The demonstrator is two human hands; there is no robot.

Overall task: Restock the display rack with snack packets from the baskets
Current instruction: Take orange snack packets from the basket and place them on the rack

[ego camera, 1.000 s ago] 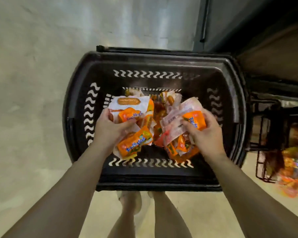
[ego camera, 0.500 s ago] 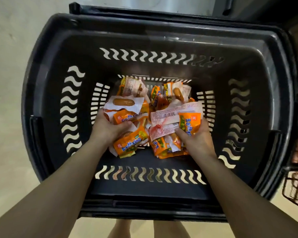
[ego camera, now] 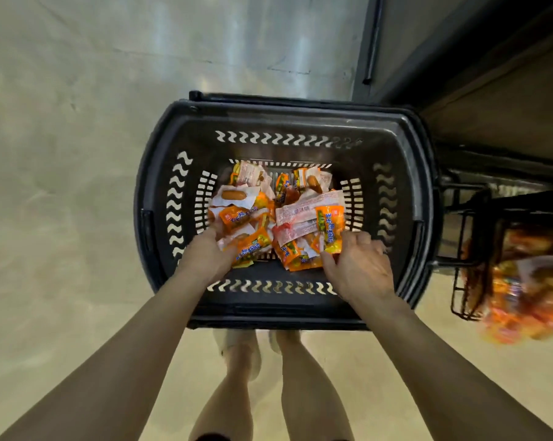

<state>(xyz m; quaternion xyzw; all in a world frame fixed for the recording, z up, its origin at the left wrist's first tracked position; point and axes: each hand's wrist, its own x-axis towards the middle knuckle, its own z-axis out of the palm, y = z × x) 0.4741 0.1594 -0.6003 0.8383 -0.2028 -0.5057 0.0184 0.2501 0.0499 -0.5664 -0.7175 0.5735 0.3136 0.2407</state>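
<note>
Both hands are keeping their loads while the person is straightening up: the left hand is gripping an orange bundle, the right hand is curling round a second bundle. Loose snack packets are lying in the basket; beyond, the display rack is reappearing, so shelving seems next.

orange-and-white snack packets heaped in black slotted basket, wire display rack right
</note>
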